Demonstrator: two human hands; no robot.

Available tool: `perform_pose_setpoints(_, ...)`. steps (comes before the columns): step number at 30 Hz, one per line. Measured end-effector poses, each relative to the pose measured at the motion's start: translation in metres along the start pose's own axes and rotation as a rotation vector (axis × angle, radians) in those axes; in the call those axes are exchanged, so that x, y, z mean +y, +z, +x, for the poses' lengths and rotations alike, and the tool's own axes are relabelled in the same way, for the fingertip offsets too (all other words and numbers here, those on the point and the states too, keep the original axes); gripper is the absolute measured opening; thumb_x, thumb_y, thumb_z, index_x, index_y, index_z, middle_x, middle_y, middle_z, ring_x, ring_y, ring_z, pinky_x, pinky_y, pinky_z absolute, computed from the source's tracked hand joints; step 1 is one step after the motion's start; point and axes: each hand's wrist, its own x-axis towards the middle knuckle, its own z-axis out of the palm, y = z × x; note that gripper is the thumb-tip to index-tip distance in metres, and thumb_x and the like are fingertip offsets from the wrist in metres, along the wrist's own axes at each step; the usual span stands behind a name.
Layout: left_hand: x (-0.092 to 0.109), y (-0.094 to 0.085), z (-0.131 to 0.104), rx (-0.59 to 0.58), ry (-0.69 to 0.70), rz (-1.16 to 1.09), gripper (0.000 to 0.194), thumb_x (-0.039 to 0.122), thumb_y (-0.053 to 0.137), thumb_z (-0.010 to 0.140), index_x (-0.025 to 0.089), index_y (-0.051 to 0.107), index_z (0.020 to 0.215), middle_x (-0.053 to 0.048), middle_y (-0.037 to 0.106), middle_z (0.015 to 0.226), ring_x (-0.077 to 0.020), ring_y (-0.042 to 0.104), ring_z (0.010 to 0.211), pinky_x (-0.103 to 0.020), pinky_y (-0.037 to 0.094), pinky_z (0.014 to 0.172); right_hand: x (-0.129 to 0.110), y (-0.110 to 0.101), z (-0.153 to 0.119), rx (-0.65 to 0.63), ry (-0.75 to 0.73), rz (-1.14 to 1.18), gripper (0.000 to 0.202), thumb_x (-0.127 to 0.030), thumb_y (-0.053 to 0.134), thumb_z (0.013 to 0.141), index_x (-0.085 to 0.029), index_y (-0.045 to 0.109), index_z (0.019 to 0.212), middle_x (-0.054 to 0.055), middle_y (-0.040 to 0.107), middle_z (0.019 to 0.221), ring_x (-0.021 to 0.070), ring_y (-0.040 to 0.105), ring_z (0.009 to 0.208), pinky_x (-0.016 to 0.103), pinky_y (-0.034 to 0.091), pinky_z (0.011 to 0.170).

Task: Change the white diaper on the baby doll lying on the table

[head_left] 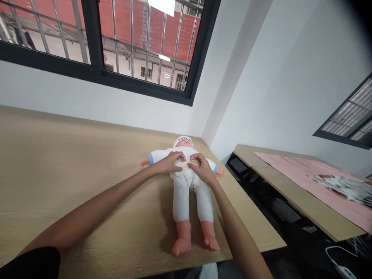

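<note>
A baby doll in white clothes with blue cuffs and a white cap lies on its back on the wooden table, feet towards me. A white diaper is around its hips. My left hand is at the left side of the doll's waist, fingers curled at the diaper's upper edge. At the right side of the waist my right hand is curled the same way. A thin yellow strip runs between the fingertips of both hands. What the fingers pinch is too small to make out.
Behind the table are a white wall and a barred window. To the right, across a dark gap, another table bears a pink cloth with a white patterned garment. A white cable hangs at the lower right.
</note>
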Motion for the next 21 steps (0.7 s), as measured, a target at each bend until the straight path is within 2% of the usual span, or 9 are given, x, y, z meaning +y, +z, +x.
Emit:
perform_pose_setpoints(5, -0.011, -0.014, 0.001, -0.134, -0.044, 0.006, 0.036, 0.025, 0.063, 0.065, 0.022, 0.056, 0.1, -0.003, 0.054, 0.109, -0.0222, 0.045, 0.107, -0.028, 0.036, 0.088, -0.001, 0.0, 0.0, -0.022, 0.024, 0.063, 0.021, -0.028, 0.058, 0.071, -0.019, 0.053, 0.089, 0.005, 0.058, 0.101, 0.0171, 0.054, 0.099, 0.032, 0.038, 0.093)
perform_pose_setpoints(7, -0.014, -0.018, 0.0, -0.171, -0.051, 0.027, 0.039, 0.026, 0.063, 0.066, 0.022, 0.056, 0.104, -0.003, 0.053, 0.112, -0.0225, 0.045, 0.108, -0.029, 0.036, 0.089, 0.003, -0.003, 0.003, 0.033, 0.061, 0.136, 0.022, -0.029, 0.057, 0.071, -0.019, 0.053, 0.09, 0.005, 0.059, 0.099, 0.0175, 0.055, 0.096, 0.032, 0.04, 0.089)
perform_pose_setpoints(8, -0.015, -0.02, 0.0, -0.193, -0.056, 0.053, 0.042, 0.026, 0.063, 0.065, 0.023, 0.055, 0.106, -0.004, 0.052, 0.113, -0.0228, 0.045, 0.109, -0.029, 0.036, 0.089, 0.008, -0.006, 0.005, 0.1, 0.088, 0.18, 0.021, -0.031, 0.056, 0.072, -0.019, 0.053, 0.089, 0.006, 0.059, 0.097, 0.0175, 0.056, 0.094, 0.032, 0.042, 0.086)
perform_pose_setpoints(10, -0.017, -0.028, -0.003, -0.238, -0.074, 0.138, 0.05, 0.026, 0.066, 0.063, 0.023, 0.054, 0.111, -0.005, 0.052, 0.114, -0.0241, 0.044, 0.11, -0.031, 0.037, 0.09, 0.023, -0.016, 0.008, 0.319, 0.142, 0.245, 0.019, -0.035, 0.05, 0.076, -0.018, 0.053, 0.083, 0.005, 0.06, 0.089, 0.0173, 0.057, 0.086, 0.031, 0.043, 0.081)
perform_pose_setpoints(13, -0.017, -0.042, -0.006, -0.276, -0.091, 0.212, 0.056, 0.031, 0.068, 0.062, 0.023, 0.052, 0.114, -0.005, 0.053, 0.117, -0.0242, 0.045, 0.111, -0.032, 0.039, 0.092, 0.056, -0.031, 0.005, 0.673, 0.214, 0.166, 0.023, -0.04, 0.046, 0.078, -0.018, 0.051, 0.073, 0.002, 0.057, 0.073, 0.0163, 0.055, 0.074, 0.031, 0.042, 0.076)
perform_pose_setpoints(15, -0.016, -0.047, -0.006, -0.206, -0.065, 0.167, 0.047, 0.038, 0.061, 0.07, 0.021, 0.053, 0.113, -0.004, 0.053, 0.12, -0.0222, 0.047, 0.112, -0.032, 0.04, 0.093, 0.08, -0.037, -0.003, 0.79, 0.285, 0.027, 0.025, -0.042, 0.046, 0.079, -0.018, 0.05, 0.073, 0.001, 0.056, 0.071, 0.016, 0.053, 0.071, 0.03, 0.041, 0.073)
perform_pose_setpoints(17, -0.012, -0.043, -0.004, -0.072, 0.019, 0.118, 0.039, 0.042, 0.048, 0.081, 0.021, 0.054, 0.113, -0.004, 0.054, 0.123, -0.0202, 0.049, 0.113, -0.032, 0.04, 0.095, 0.098, -0.039, -0.012, 0.797, 0.329, -0.134, 0.026, -0.042, 0.044, 0.08, -0.018, 0.051, 0.075, 0.002, 0.055, 0.074, 0.0165, 0.051, 0.071, 0.03, 0.039, 0.072)
perform_pose_setpoints(19, -0.007, -0.029, -0.003, 0.023, 0.119, 0.116, 0.042, 0.046, 0.039, 0.087, 0.021, 0.054, 0.117, -0.004, 0.052, 0.128, -0.0201, 0.046, 0.118, -0.034, 0.035, 0.101, 0.109, -0.038, -0.019, 0.745, 0.329, -0.283, 0.025, -0.04, 0.043, 0.081, -0.017, 0.051, 0.075, 0.003, 0.054, 0.076, 0.0173, 0.05, 0.073, 0.031, 0.038, 0.072)
perform_pose_setpoints(21, -0.002, -0.01, -0.004, -0.009, 0.209, 0.17, 0.047, 0.049, 0.036, 0.088, 0.022, 0.05, 0.124, -0.003, 0.047, 0.135, -0.0212, 0.039, 0.126, -0.037, 0.027, 0.108, 0.115, -0.037, -0.022, 0.701, 0.306, -0.398, 0.023, -0.037, 0.041, 0.081, -0.017, 0.05, 0.076, 0.005, 0.053, 0.077, 0.0182, 0.048, 0.074, 0.032, 0.038, 0.074)
